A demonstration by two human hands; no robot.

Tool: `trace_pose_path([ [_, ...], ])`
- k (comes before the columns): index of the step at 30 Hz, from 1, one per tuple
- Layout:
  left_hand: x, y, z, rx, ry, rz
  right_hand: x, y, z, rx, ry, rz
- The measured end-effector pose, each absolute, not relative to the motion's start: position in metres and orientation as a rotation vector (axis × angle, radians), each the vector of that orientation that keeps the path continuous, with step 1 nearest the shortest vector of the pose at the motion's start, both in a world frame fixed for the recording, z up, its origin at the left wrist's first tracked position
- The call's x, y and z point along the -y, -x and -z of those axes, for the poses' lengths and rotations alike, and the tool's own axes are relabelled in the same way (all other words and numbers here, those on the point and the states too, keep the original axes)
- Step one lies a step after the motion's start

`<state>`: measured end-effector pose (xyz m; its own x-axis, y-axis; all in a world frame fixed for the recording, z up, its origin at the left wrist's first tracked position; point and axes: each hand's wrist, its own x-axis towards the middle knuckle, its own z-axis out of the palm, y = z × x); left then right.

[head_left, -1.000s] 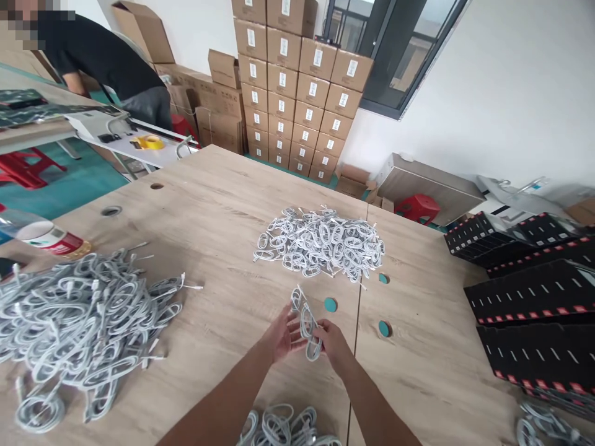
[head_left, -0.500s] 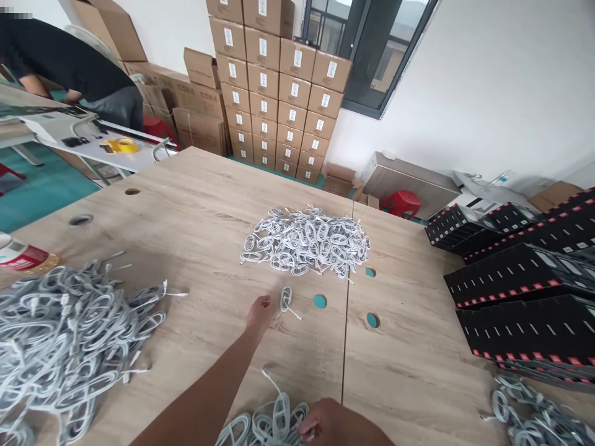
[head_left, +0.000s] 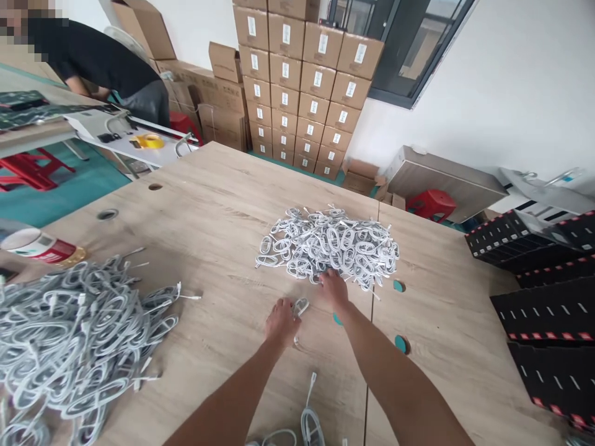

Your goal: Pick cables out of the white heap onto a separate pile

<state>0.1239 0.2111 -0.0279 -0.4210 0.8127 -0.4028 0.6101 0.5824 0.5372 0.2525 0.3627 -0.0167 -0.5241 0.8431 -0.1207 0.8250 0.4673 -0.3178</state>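
My left hand rests on the tabletop in the middle, its fingers closed at the near side of a small coiled grey-white cable. One connector end of this coil pokes out below the fingers. Farther out, my right hand reaches to the near edge of a wide pile of coiled cables. Its fingers are bent down over a coil there, and the fingertips are partly hidden. More loose cables lie at the bottom edge between my forearms.
On the left lies a big heap of cables, with a red-and-white tub behind it. Black boxes line the right side. Teal hole covers dot the wooden table. Stacked cartons and a bent-over person are beyond.
My right hand has moved from the near cables out to the far pile. My left hand has shifted onto the single coil, which lay beside it before. The view has turned slightly left.
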Motion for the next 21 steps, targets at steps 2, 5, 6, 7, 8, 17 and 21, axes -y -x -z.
trace_pose_path([
  [2, -0.205, -0.108, 0.031, -2.117, -1.170, -0.441, -0.355, -0.268, 0.018, 2.670, 1.384, -0.536],
  [5, -0.182, -0.091, 0.029, -1.998, -1.273, -0.506, -0.310, -0.301, 0.023, 2.550, 1.275, -0.699],
  [6, -0.169, -0.089, 0.027, -1.944, -1.313, -0.525, -0.286, -0.313, 0.025, 2.507, 1.261, -0.794],
  [7, -0.153, -0.090, 0.024, -1.885, -1.352, -0.537, -0.260, -0.324, 0.027, 2.471, 1.262, -0.904],
  [8, -0.135, -0.093, 0.021, -1.821, -1.385, -0.540, -0.231, -0.336, 0.029, 2.460, 1.269, -1.051],
  [17, 0.018, -0.098, 0.056, -1.570, -1.551, -0.588, -0.147, -0.370, 0.008, 2.240, 1.361, -1.689],
  [21, 0.025, -0.057, 0.077, -1.878, -1.691, -0.619, -0.233, -0.310, 0.008, 2.019, 1.329, -1.570],
])
